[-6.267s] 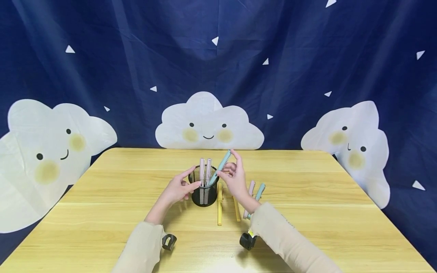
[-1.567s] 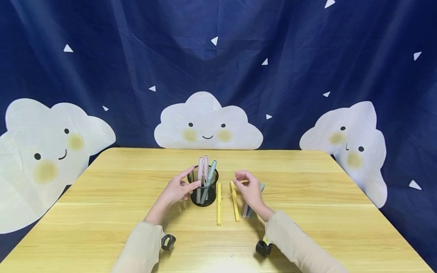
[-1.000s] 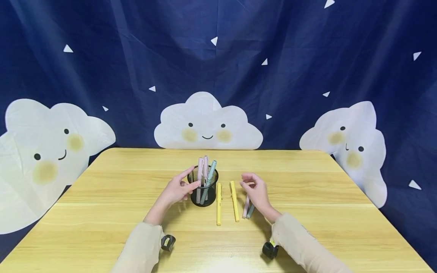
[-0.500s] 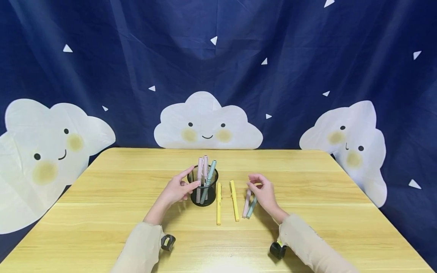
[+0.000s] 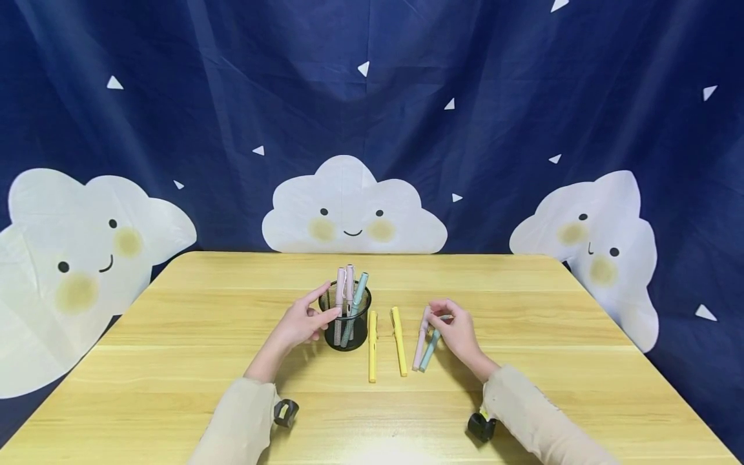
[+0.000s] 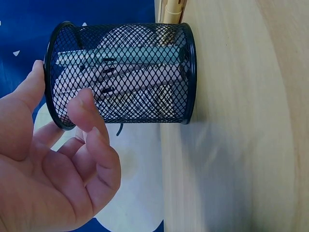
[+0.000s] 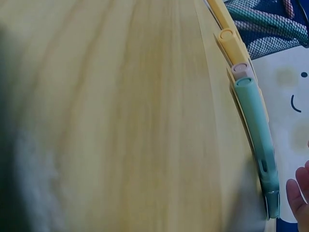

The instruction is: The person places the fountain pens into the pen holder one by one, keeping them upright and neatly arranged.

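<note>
In the head view my left hand (image 5: 302,321) holds the rim of a black mesh pen holder (image 5: 354,339) between thumb and finger. Inside lean two pale pink pens (image 5: 340,284) and a teal pen (image 5: 361,287); the mesh in the left wrist view shows them too. My right hand (image 5: 456,329) hovers over the far ends of another pink pen (image 5: 419,352) and another teal pen (image 5: 430,353), which lie side by side. In the right wrist view its loosely bent fingers (image 7: 294,195) appear apart from the teal pen (image 7: 256,121).
Two yellow pens, one beside the holder (image 5: 372,358) and one farther right (image 5: 400,345), lie on the wooden table (image 5: 203,336). A dark blue curtain (image 5: 494,97) with white clouds hangs behind the table's far edge.
Since the earliest frame, the teal pen my right hand held has gone into the holder. My right hand then moved right, past the yellow pens. My left hand stays at the holder.
</note>
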`<state>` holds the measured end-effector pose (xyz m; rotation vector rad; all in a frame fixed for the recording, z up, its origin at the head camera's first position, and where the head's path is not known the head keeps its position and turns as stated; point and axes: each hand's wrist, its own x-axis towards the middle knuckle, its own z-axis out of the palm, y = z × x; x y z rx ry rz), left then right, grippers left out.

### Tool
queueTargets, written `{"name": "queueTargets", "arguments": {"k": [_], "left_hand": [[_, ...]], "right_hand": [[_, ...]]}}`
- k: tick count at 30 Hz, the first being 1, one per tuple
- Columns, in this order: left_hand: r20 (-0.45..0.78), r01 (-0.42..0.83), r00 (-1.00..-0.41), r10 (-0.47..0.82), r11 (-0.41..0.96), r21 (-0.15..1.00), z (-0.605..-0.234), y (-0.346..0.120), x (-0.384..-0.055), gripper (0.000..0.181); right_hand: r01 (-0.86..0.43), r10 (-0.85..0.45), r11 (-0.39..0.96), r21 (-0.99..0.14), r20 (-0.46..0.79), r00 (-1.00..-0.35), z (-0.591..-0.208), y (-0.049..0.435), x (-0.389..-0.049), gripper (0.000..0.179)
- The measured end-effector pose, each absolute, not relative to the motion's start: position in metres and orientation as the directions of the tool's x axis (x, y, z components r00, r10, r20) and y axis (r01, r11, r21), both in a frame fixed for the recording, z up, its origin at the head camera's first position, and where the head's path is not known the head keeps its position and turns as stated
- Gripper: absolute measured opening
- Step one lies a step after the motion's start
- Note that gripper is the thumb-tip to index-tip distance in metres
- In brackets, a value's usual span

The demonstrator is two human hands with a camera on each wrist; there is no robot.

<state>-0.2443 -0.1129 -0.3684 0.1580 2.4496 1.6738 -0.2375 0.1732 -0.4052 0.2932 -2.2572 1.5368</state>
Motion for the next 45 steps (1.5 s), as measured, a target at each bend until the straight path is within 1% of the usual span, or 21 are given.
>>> {"name": "queueTargets", "arguments": {"k": [6, 16, 21, 27, 30, 36, 45], "left_hand": [[-0.078, -0.007, -0.980, 0.182, 0.363, 0.932, -0.369, -0.113, -0.244, 0.069], [-0.078, -0.009, -0.981, 0.177, 0.364, 0.932, -0.371, -0.114, -0.245, 0.069], [-0.084, -0.015, -0.981, 0.174, 0.364, 0.931, -0.371, -0.114, -0.244, 0.070], [-0.086, -0.018, -0.982, 0.171, 0.367, 0.930, -0.371, -0.113, -0.245, 0.070], [-0.086, -0.018, -0.982, 0.169, 0.369, 0.929, -0.371, -0.113, -0.245, 0.070], [-0.080, -0.011, -0.982, 0.173, 0.367, 0.930, -0.371, -0.113, -0.245, 0.071], [-0.075, -0.003, -0.980, 0.182, 0.366, 0.931, -0.366, -0.113, -0.242, 0.069]], "right_hand": [[-0.341, 0.047, 0.435, -0.833, 0.399, -0.916, -0.423, 0.185, -0.250, 0.020], [-0.279, 0.061, 0.523, -0.806, 0.361, -0.930, -0.422, 0.189, -0.249, 0.022], [-0.188, 0.065, 0.487, -0.853, 0.249, -0.966, -0.422, 0.192, -0.248, 0.029], [-0.070, 0.062, 0.432, -0.899, 0.107, -0.992, -0.424, 0.194, -0.249, 0.048], [-0.046, 0.057, 0.427, -0.903, 0.078, -0.995, -0.423, 0.194, -0.250, 0.054], [-0.026, 0.048, 0.429, -0.903, 0.051, -0.998, -0.423, 0.195, -0.250, 0.058], [0.051, 0.044, 0.393, -0.918, -0.037, -0.998, -0.422, 0.198, -0.248, 0.065]]}}
